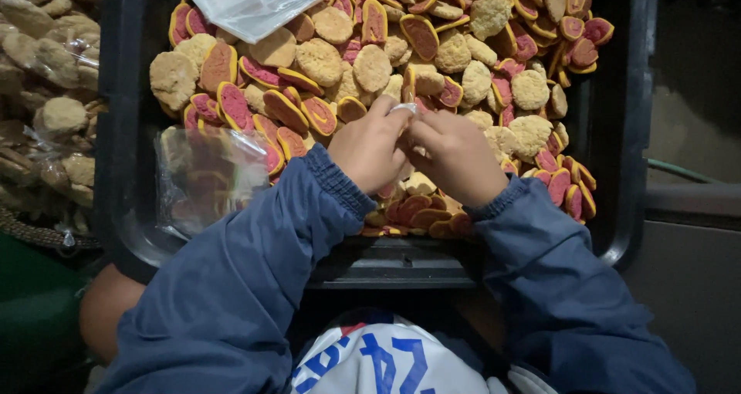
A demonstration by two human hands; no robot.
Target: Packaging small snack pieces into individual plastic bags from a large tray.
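I have both hands meeting over the near middle of the black tray (633, 131); left hand (370, 148) and right hand (455, 156) pinch a small clear bag (403, 108) between fingertips; best to keep it taut above the cookies (370, 66); a filled bag (208, 179) crowds the tray's near-left corner, empty bags (251, 4) lie at the far edge.

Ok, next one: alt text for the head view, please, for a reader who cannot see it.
Seen from above, a person's left hand and right hand, in blue sleeves, meet over a black tray heaped with cookies, pinching a small clear bit between the fingertips. A filled clear bag lies at the tray's left, and flat empty bags lie on the pile.
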